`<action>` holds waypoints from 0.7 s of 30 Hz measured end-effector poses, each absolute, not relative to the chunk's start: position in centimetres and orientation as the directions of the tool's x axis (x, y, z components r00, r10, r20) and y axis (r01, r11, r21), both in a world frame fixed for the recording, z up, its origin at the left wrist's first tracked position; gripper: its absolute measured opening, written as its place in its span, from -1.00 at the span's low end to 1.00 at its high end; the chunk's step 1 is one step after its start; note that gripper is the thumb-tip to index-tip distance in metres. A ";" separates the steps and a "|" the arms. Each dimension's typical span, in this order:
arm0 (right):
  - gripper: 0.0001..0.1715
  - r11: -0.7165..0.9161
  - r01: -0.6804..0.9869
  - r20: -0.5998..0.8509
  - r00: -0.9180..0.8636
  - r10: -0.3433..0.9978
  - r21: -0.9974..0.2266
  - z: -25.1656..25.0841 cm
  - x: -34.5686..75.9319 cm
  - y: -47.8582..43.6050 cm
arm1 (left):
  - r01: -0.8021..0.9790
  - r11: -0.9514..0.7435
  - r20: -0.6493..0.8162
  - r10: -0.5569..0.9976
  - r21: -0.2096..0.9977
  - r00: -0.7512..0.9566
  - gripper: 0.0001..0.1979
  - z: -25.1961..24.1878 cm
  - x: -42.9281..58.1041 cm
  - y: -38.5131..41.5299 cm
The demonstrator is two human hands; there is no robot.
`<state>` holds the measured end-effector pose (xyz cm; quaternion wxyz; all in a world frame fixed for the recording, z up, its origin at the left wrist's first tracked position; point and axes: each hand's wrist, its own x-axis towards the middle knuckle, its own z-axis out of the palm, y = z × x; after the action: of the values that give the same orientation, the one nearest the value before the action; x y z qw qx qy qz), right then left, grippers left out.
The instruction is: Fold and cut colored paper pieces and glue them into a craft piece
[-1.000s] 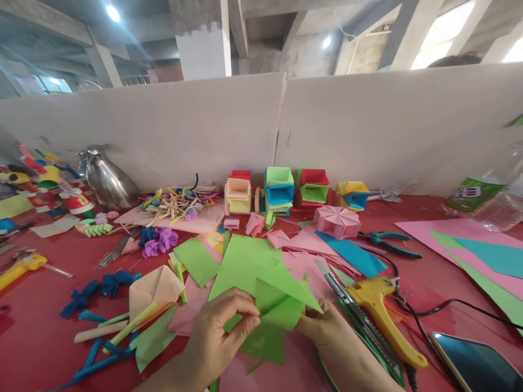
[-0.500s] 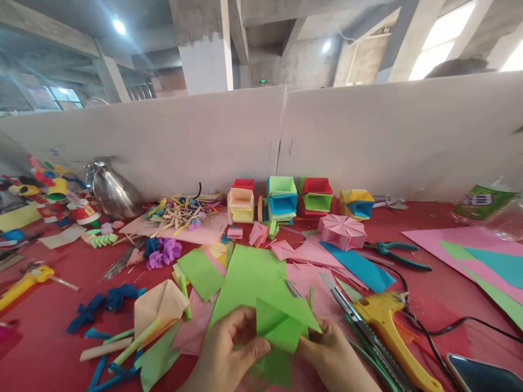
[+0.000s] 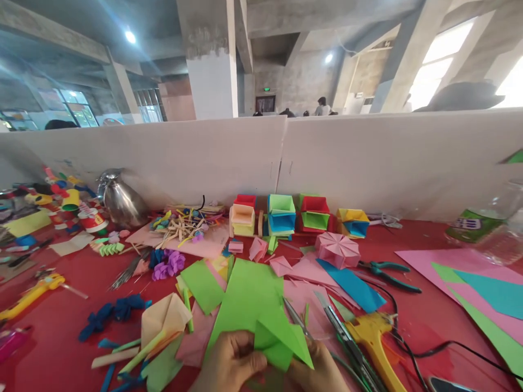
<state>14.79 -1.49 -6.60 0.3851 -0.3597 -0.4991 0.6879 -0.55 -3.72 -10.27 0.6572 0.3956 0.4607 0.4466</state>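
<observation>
Low in the middle of the head view, a piece of folded green paper [image 3: 278,342] is held between both hands. My left hand [image 3: 232,356] is closed, pinching its left edge between thumb and fingers. On the other side my right hand [image 3: 316,367] grips the lower right part, its fingertips partly hidden behind the paper. Pointed flaps stand out from the folded piece. Just beyond lies a flat green sheet [image 3: 251,288] on the red table. Scissors [image 3: 296,316] lie partly covered beside the right hand, and a box cutter [image 3: 347,343] is further right.
A yellow glue gun [image 3: 373,337] with a black cord and teal-handled pliers [image 3: 388,269] lie to the right. Folded paper boxes [image 3: 281,212] stand along the white partition [image 3: 204,163]. A steel jug [image 3: 122,201] is at the back left; a pink octagonal paper box [image 3: 338,250] sits mid-right.
The camera view has tilted up, so the table things sit lower in the picture. Both hands still hold the folded green paper, whose flaps are turned slightly differently.
</observation>
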 end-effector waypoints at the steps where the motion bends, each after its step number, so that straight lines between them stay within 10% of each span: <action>1: -0.73 -0.211 -0.166 -0.121 -0.434 0.893 -0.963 -6.7 14.8 -1.6 | -0.204 0.292 -0.256 0.948 0.934 0.187 -0.62 -9.5 -0.6 -3.8; 21: -0.79 -0.224 -0.116 -0.162 -0.397 0.903 -0.968 -6.7 13.5 0.8 | -0.297 0.348 -0.340 0.937 0.889 0.080 -0.62 -8.5 -0.8 -1.4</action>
<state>13.50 0.84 -6.69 0.3785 -0.3977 -0.4946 0.6737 -0.84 -1.40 -8.55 0.6585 0.3262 0.4902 0.4687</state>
